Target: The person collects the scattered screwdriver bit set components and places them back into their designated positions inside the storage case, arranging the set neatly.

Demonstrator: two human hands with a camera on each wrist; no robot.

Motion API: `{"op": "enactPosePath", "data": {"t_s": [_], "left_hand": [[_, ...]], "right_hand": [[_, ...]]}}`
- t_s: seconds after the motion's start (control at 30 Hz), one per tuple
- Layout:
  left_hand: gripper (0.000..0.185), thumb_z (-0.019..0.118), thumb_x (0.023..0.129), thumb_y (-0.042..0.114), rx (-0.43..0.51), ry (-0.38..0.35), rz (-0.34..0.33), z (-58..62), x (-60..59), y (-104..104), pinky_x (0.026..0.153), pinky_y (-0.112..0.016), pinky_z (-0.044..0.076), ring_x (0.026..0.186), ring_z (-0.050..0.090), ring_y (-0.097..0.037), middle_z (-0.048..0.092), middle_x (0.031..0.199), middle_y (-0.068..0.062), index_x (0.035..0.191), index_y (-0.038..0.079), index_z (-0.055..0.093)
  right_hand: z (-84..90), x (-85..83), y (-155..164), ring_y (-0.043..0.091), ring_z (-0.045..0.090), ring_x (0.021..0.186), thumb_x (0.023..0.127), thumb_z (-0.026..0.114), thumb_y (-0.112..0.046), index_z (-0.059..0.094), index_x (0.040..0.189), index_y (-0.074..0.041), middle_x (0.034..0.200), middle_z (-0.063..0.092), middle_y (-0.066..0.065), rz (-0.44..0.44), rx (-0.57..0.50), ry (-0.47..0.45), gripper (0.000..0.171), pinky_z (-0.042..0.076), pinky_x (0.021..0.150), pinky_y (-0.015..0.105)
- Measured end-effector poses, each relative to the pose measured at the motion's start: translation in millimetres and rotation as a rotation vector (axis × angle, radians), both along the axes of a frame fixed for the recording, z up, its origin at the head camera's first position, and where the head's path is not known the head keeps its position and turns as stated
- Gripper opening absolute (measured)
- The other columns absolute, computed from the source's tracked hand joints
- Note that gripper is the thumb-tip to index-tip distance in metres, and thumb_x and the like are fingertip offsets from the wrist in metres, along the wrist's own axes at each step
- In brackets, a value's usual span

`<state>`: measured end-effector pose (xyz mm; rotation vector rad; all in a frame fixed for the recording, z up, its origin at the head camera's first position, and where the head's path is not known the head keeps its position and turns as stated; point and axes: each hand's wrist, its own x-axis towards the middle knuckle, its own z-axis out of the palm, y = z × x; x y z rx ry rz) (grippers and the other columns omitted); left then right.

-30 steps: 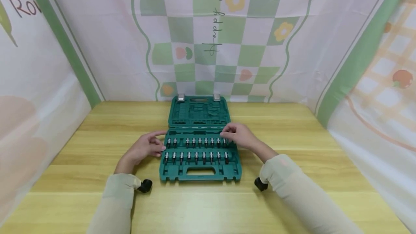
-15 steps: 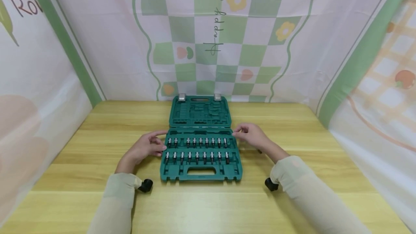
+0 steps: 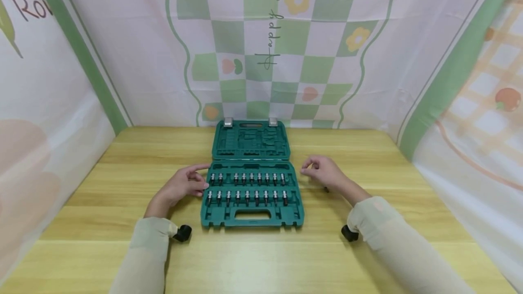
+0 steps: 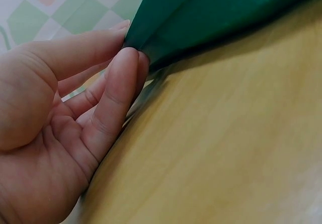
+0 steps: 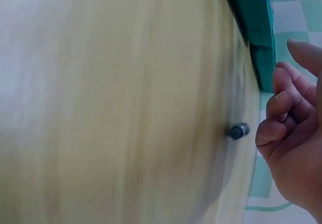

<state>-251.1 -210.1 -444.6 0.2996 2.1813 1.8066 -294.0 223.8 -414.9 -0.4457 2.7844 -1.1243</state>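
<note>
A green socket case [image 3: 252, 216] lies unfolded on the table. Two rows of silver-and-black bit sockets [image 3: 247, 195] stand in its near half, with a gap in the back row. My left hand [image 3: 184, 186] holds the case's left edge, thumb at the rim and index finger stretched toward the hinge; in the left wrist view the fingertips meet at the green corner [image 4: 151, 48]. To the right of the case hovers my right hand [image 3: 324, 172], its fingers loosely curled around nothing visible. A single dark bit socket [image 5: 238, 131] lies on the table just below that hand.
The case's lid [image 3: 251, 142], with moulded slots and two metal latches, lies folded back near the printed cloth [image 3: 318, 58] behind the table. Wood tabletop [image 3: 253, 262] extends around the case. A black wrist camera [image 3: 350, 233] sits under the right sleeve.
My right hand has drawn back from the right end of the back socket row to a spot beside the case. The loose socket on the table has come into sight. My left hand stays put.
</note>
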Motion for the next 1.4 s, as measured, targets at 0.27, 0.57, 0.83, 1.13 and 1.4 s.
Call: {"op": "enactPosePath", "data": {"t_s": [0.27,0.57,0.83,1.13,1.4], "left_hand": [[0.063,0.064,0.092,0.000,0.001,0.005,-0.001,0.6,0.5,1,0.070,-0.034,0.058,0.078,0.064,-0.024,0.059,0.094,-0.016,0.149,0.003,0.037],[0.063,0.064,0.092,0.000,0.002,0.009,0.000,-0.7,0.1,0,0.070,-0.034,0.058,0.079,0.064,-0.024,0.059,0.094,-0.016,0.149,0.004,0.037],[0.063,0.064,0.092,0.001,0.003,0.011,-0.004,-1.1,-0.1,-1,0.070,-0.034,0.058,0.079,0.063,-0.024,0.059,0.095,-0.016,0.149,0.003,0.037],[0.063,0.065,0.092,0.002,0.001,0.014,-0.005,-1.3,-0.2,-1,0.070,-0.035,0.058,0.079,0.063,-0.025,0.059,0.095,-0.016,0.148,0.004,0.037],[0.063,0.065,0.092,0.003,-0.002,0.013,-0.001,-1.8,-0.9,-1,0.071,-0.036,0.058,0.079,0.064,-0.025,0.060,0.095,-0.015,0.148,0.005,0.038]], "right_hand": [[-1.8,3.1,13,0.016,0.041,0.050,0.094,0.066,-0.022,0.065,0.098,-0.008,0.059,0.045,0.001,-0.009,0.028,-0.003,0.014,0.040,0.048,0.032],[-7.8,6.6,29,0.015,0.041,0.052,0.091,0.069,-0.019,0.065,0.095,-0.006,0.059,0.045,0.000,0.002,0.044,0.000,0.014,0.039,0.047,0.028],[-11.5,8.4,40,0.015,0.045,0.056,0.088,0.072,-0.016,0.065,0.093,-0.006,0.063,0.050,0.001,0.038,0.055,0.025,0.013,0.041,0.049,0.027],[-11.3,9.1,47,0.017,0.049,0.059,0.088,0.073,-0.017,0.064,0.095,-0.006,0.067,0.053,0.003,0.077,0.120,0.024,0.015,0.043,0.053,0.031],[-10.0,8.7,48,0.018,0.051,0.064,0.084,0.075,-0.014,0.063,0.090,-0.008,0.070,0.056,0.002,0.091,0.167,0.011,0.014,0.044,0.061,0.034]]}}
